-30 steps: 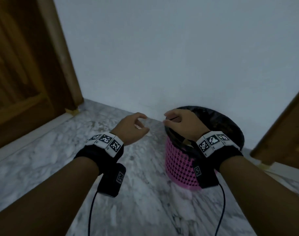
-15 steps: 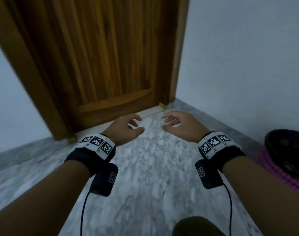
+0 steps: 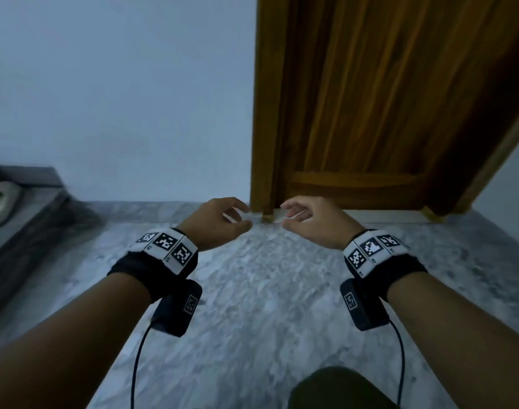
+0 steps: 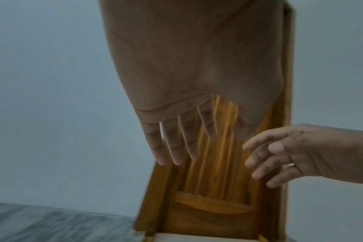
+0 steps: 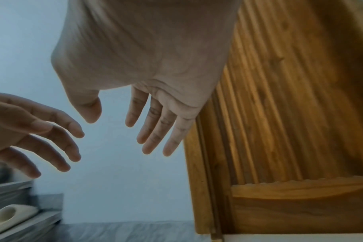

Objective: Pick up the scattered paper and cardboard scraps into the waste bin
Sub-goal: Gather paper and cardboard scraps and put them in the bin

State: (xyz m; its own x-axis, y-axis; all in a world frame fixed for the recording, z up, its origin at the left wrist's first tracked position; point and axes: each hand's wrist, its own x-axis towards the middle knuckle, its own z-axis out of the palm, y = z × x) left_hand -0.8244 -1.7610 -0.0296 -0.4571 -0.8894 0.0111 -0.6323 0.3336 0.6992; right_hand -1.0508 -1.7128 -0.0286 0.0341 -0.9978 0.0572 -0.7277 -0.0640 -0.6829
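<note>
Hands (image 3: 262, 222) empty, fingers loose; veined marble floor (image 3: 252, 305), ribbed wooden door (image 3: 385, 98).

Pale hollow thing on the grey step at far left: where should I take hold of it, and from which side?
Blurred and cut off, so a guess: pinch the raised rounded rim of the pale hollow thing, coming from above with the left hand, the nearer one. It lies flat on the grey step, leaving no edge to get under.
</note>
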